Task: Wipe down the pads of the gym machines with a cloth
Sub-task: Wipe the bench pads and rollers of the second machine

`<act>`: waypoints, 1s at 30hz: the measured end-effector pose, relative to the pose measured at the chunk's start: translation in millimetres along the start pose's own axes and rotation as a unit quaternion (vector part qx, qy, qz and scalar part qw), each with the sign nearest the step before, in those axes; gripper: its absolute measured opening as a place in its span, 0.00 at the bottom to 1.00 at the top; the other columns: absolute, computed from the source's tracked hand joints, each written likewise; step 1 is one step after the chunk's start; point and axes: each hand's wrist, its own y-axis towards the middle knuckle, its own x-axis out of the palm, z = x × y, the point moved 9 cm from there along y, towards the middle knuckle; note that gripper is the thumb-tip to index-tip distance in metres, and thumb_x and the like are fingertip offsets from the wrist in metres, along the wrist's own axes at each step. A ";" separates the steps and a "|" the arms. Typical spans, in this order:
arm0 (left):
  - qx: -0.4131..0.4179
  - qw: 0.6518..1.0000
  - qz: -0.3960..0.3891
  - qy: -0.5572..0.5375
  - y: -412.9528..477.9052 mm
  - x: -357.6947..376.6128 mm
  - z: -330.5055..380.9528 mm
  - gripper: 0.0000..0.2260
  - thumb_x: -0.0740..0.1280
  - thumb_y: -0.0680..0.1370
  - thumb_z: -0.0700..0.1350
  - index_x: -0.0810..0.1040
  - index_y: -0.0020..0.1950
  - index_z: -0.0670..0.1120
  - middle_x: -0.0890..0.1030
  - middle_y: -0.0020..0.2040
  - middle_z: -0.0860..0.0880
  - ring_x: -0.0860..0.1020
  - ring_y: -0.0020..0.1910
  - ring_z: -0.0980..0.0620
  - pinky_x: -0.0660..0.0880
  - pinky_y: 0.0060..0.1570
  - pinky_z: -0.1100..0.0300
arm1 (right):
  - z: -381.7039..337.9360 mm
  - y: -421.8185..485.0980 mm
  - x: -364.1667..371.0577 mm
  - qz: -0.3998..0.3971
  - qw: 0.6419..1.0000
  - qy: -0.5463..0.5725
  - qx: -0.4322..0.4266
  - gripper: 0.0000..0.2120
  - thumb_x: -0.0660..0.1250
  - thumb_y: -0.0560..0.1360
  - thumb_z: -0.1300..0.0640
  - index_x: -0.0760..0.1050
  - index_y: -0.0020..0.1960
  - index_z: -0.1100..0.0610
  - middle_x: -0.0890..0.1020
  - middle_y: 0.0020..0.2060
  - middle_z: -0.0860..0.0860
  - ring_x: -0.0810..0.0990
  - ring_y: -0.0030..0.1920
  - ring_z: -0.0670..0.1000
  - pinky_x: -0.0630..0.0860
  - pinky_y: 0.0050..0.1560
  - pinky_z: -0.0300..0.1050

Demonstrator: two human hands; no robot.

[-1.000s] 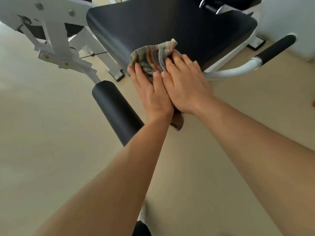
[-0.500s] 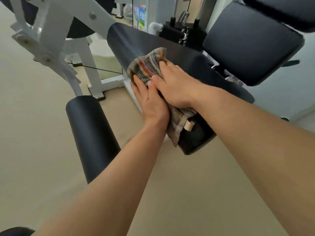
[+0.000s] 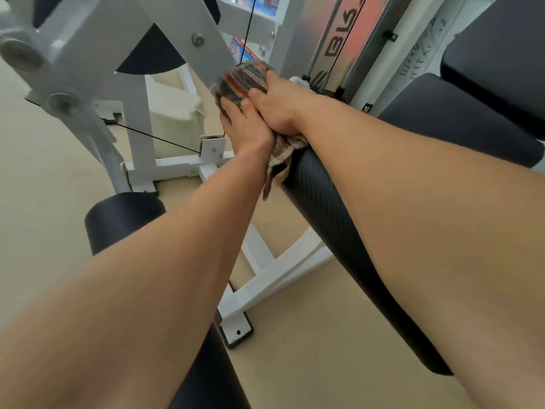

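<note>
Both hands lay pressed side by side on a striped cloth (image 3: 244,79) at the far end of the seat pad (image 3: 330,214). The right hand (image 3: 278,103) was flattened on top of the cloth, fingers bent over its upper fold, and the left hand (image 3: 243,125) lay flat against the cloth's near-left side, its fingers touching the right hand's thumb edge. Neither hand was closed into a fist; both held the cloth down against the pad by pressing.

The white machine frame (image 3: 97,54) filled the 10 to 11 o'clock part of the view, with bolts and a pivot disc showing. The seat pad, black with a fine weave texture, ran from the hands down to about 5 o'clock, partly hidden under the right forearm. A back pad (image 3: 460,116) of the same dark material lay at 2 to 3 o'clock. A black roller pad (image 3: 118,219) stood at 8 o'clock, just left of the left forearm. White base bars (image 3: 274,278) crossed the beige floor (image 3: 44,202) near the middle. The cloth, bunched at 12 o'clock, trailed a frayed tail below the right wrist over the pad's edge. A thin black cable (image 3: 153,138) ran from the frame to a small bracket beside the left wrist.
</note>
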 end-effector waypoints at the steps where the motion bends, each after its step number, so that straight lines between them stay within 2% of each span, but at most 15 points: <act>1: -0.008 1.000 0.005 -0.010 13.1 -2.5 1.0 0.23 0.48 0.87 0.46 0.51 0.81 0.40 0.57 0.80 0.38 0.57 0.79 0.41 0.54 0.75 0.52 | -5.7 11.5 0.8 0.005 1.000 -0.001 -0.003 0.30 0.51 0.84 0.43 0.54 0.81 0.56 0.67 0.76 0.58 0.68 0.73 0.59 0.64 0.70 0.48; 5: -0.025 1.000 0.000 -0.002 50.4 -6.3 -2.2 0.22 0.47 0.86 0.47 0.56 0.79 0.41 0.60 0.79 0.38 0.58 0.78 0.40 0.54 0.76 0.49 | -17.2 42.9 4.8 0.005 1.000 0.009 -0.013 0.28 0.53 0.83 0.43 0.58 0.79 0.56 0.71 0.74 0.57 0.71 0.71 0.57 0.66 0.70 0.48; 8: -0.027 0.998 0.004 -0.048 55.1 -8.6 -3.8 0.24 0.48 0.86 0.48 0.53 0.81 0.41 0.62 0.79 0.39 0.61 0.77 0.40 0.57 0.75 0.48 | -16.5 40.8 1.2 -0.003 0.999 0.021 -0.031 0.29 0.55 0.84 0.44 0.56 0.80 0.55 0.68 0.76 0.55 0.68 0.74 0.55 0.62 0.71 0.44; 10: -0.031 0.996 0.008 -0.086 39.9 -9.0 -5.3 0.24 0.49 0.86 0.48 0.53 0.81 0.41 0.63 0.78 0.38 0.63 0.76 0.39 0.59 0.73 0.49 | -17.3 25.1 2.9 -0.019 0.998 0.022 -0.056 0.27 0.57 0.84 0.46 0.58 0.79 0.54 0.68 0.75 0.54 0.68 0.74 0.54 0.61 0.71 0.42; 12: -0.025 0.992 0.010 -0.124 4.9 -5.8 -11.0 0.24 0.50 0.86 0.47 0.54 0.81 0.41 0.64 0.77 0.36 0.64 0.75 0.38 0.60 0.73 0.48 | -12.0 -0.8 3.3 -0.029 0.997 0.015 -0.072 0.28 0.58 0.83 0.47 0.58 0.80 0.54 0.67 0.76 0.54 0.67 0.74 0.54 0.61 0.74 0.45; 14: -0.020 0.989 -0.003 -0.150 -46.4 2.6 -20.9 0.27 0.49 0.84 0.51 0.51 0.82 0.44 0.64 0.78 0.37 0.64 0.75 0.38 0.59 0.74 0.45 | 1.5 -35.2 0.9 -0.031 0.996 0.004 -0.078 0.31 0.58 0.83 0.47 0.53 0.81 0.53 0.62 0.79 0.53 0.62 0.77 0.54 0.58 0.77 0.48; 16: -0.034 0.988 -0.018 -0.149 -107.8 11.0 -32.3 0.27 0.48 0.84 0.54 0.48 0.82 0.48 0.61 0.80 0.41 0.61 0.77 0.41 0.58 0.76 0.44 | 18.4 -78.1 -0.2 -0.037 0.996 0.006 -0.081 0.34 0.59 0.83 0.47 0.47 0.82 0.53 0.55 0.81 0.51 0.56 0.79 0.52 0.53 0.78 0.45; 19: -0.040 0.987 -0.041 -0.152 -201.6 26.1 -39.6 0.27 0.48 0.86 0.54 0.43 0.82 0.50 0.52 0.82 0.47 0.54 0.80 0.49 0.53 0.78 0.51 | 46.7 -151.4 -5.8 -0.037 0.996 0.003 -0.085 0.36 0.60 0.83 0.47 0.45 0.83 0.53 0.50 0.82 0.49 0.50 0.80 0.47 0.47 0.76 0.37; 21: -0.047 0.988 -0.047 -0.143 -251.9 34.9 -44.4 0.27 0.48 0.86 0.54 0.42 0.82 0.51 0.49 0.83 0.50 0.51 0.80 0.53 0.50 0.76 0.60 | 67.5 -198.9 -8.4 -0.045 0.996 0.010 -0.077 0.35 0.60 0.83 0.48 0.44 0.83 0.52 0.50 0.82 0.46 0.50 0.79 0.44 0.47 0.70 0.30; 23: -0.055 0.987 -0.053 -0.140 -289.4 43.6 -50.0 0.27 0.49 0.86 0.54 0.41 0.82 0.51 0.48 0.82 0.52 0.49 0.80 0.56 0.48 0.72 0.65 | 86.4 -240.0 -9.8 -0.050 0.996 0.017 -0.068 0.35 0.60 0.83 0.48 0.44 0.83 0.50 0.50 0.81 0.44 0.51 0.78 0.41 0.48 0.69 0.28; 25: -0.056 0.987 -0.056 -0.142 -314.7 47.5 -53.1 0.28 0.49 0.85 0.55 0.41 0.82 0.53 0.48 0.82 0.54 0.49 0.80 0.57 0.48 0.73 0.64 | 100.7 -266.2 -9.3 -0.047 0.996 0.019 -0.068 0.36 0.61 0.82 0.46 0.44 0.83 0.49 0.49 0.81 0.43 0.50 0.79 0.40 0.50 0.74 0.33; 28: -0.063 0.986 -0.058 -0.146 -328.3 48.9 -54.6 0.28 0.49 0.85 0.56 0.41 0.82 0.55 0.48 0.81 0.57 0.49 0.79 0.60 0.48 0.74 0.64 | 110.5 -278.4 -7.0 -0.029 0.997 0.005 -0.075 0.37 0.60 0.81 0.43 0.44 0.82 0.47 0.49 0.82 0.42 0.49 0.80 0.42 0.54 0.79 0.48; 30: -0.075 0.985 -0.058 -0.143 -326.6 50.7 -54.9 0.28 0.48 0.85 0.56 0.40 0.82 0.55 0.48 0.81 0.57 0.48 0.79 0.61 0.47 0.72 0.66 | 109.6 -272.0 -6.6 -0.023 0.997 -0.013 -0.077 0.36 0.59 0.82 0.43 0.43 0.82 0.46 0.48 0.81 0.42 0.50 0.80 0.43 0.55 0.79 0.48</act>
